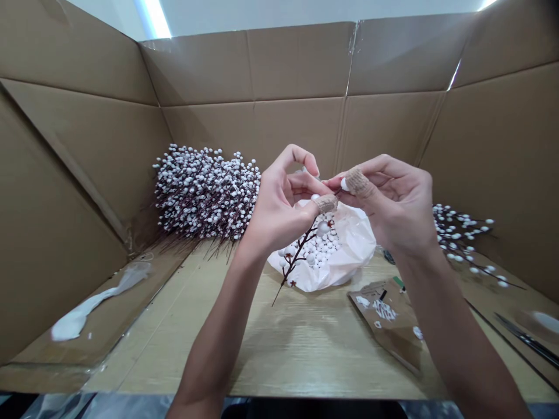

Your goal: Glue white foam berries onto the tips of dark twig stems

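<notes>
- We see the berry twig (298,255) slanting below our left hand (286,201), whose thumb and fingers clamp its upper part.
- Our right hand (397,201) meets it there, fingertips pinched together; we cannot tell exactly on what.
- Beneath, an open white bag (356,241) holds loose white balls (322,256).
- Far left, we have a dense berry bundle (207,189); at right, more sprigs (465,233).
- Near right lie a brown packet (393,343) and, beyond our forearm, scissors (524,337).
</notes>
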{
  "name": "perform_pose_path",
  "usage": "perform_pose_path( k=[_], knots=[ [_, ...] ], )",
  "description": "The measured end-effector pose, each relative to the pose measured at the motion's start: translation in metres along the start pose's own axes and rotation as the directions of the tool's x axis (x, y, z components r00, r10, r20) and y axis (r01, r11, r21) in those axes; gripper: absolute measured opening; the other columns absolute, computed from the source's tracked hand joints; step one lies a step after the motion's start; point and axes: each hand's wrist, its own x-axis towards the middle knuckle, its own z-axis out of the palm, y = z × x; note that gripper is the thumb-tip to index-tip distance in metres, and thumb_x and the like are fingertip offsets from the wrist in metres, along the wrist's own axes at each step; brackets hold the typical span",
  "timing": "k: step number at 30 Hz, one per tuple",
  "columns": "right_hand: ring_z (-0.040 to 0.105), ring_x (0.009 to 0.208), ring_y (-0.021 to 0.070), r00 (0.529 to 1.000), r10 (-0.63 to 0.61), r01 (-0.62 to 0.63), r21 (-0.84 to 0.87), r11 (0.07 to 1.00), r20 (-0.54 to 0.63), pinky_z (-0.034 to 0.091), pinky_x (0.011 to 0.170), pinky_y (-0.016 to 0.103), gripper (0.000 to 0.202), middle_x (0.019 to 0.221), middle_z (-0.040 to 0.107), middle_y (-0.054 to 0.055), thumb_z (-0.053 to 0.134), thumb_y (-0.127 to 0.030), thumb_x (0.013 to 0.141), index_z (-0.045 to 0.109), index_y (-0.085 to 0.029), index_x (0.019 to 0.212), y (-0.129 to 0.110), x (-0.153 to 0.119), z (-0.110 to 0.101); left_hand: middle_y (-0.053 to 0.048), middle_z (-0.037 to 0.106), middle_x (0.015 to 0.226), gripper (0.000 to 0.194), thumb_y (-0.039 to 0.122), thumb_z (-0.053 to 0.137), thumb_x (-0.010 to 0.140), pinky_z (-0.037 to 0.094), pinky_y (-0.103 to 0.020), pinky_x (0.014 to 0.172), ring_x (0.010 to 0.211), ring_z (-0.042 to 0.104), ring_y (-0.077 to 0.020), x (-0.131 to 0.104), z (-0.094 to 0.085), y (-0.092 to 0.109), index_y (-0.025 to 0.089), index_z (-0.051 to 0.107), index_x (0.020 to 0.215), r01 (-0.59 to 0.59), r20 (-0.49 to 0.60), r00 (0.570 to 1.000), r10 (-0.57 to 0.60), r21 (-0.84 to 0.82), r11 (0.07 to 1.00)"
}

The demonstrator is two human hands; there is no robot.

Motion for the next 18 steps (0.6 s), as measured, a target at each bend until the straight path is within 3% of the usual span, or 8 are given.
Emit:
perform_pose_path(
  k=[7, 14, 18],
  knots=[
    [0.071, 0.074, 0.0135, 1.0, 0.018, -0.018, -0.02, 1.0, 0.018, 0.061, 0.069, 0.025, 0.013, 0.078, 0.073, 0.0, 0.073, -0.03, 0.078, 0.065, -0.019, 0.077, 0.0004, 0.0001, -0.0026, 0.004, 0.062, 0.061, 0.034, 0.004, 0.069, 0.062, 0.053, -0.025, 0.054, 0.058, 0.063, -0.0143, 0.0004, -0.0012, -0.0035, 0.022, 0.046, 0.081, -0.026, 0.056, 0.998, 0.027, -0.02, 0.999],
    [0.071, 0.075, 0.015, 0.999, 0.045, -0.044, -0.084, 0.996, 0.007, 0.061, 0.07, 0.029, 0.016, 0.081, 0.073, 0.001, 0.073, -0.035, 0.077, 0.065, -0.021, 0.077, 0.0026, -0.0001, -0.0022, 0.001, 0.065, 0.068, 0.039, 0.0, 0.071, 0.059, 0.053, -0.028, 0.057, 0.061, 0.064, -0.0164, 0.001, 0.0004, -0.0037, 0.022, 0.045, 0.078, 0.036, -0.02, 0.999, -0.038, -0.074, 0.997],
    [0.071, 0.075, 0.0154, 0.999, 0.038, -0.038, -0.084, 0.996, -0.011, 0.061, 0.069, 0.029, 0.017, 0.08, 0.073, 0.001, 0.073, -0.036, 0.077, 0.064, -0.021, 0.076, 0.0046, 0.0001, -0.0008, 0.001, 0.067, 0.068, 0.038, 0.006, 0.073, 0.061, 0.055, -0.03, 0.06, 0.061, 0.065, -0.0178, 0.0017, 0.0009, -0.0046, 0.022, 0.044, 0.078, -0.008, -0.024, 1.0, 0.008, -0.013, 1.0]
  ],
)
